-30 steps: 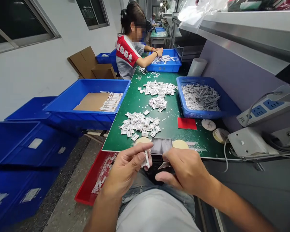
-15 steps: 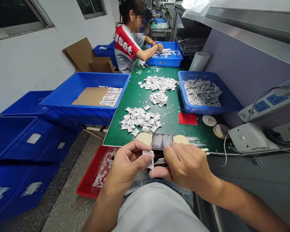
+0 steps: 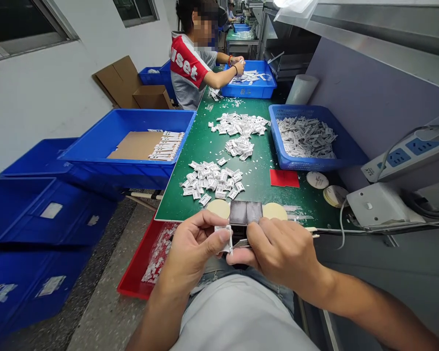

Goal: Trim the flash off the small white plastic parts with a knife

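Observation:
My left hand pinches a small white plastic part between thumb and forefinger, just below the near edge of the green mat. My right hand is closed on a thin metal blade whose tip touches the white part. The two hands meet over my lap. A dark metal block sits at the mat's edge right behind them, with a pale round disc on either side.
Piles of small white parts lie on the mat, and more fill a blue basket at the right. A red tray sits low at the left, blue crates beside it. Another person works at the far end. A power strip is at the right.
My hands came together: the right hand's blade moved left onto the white part held by the left hand. Both hands rose slightly toward the mat's edge.

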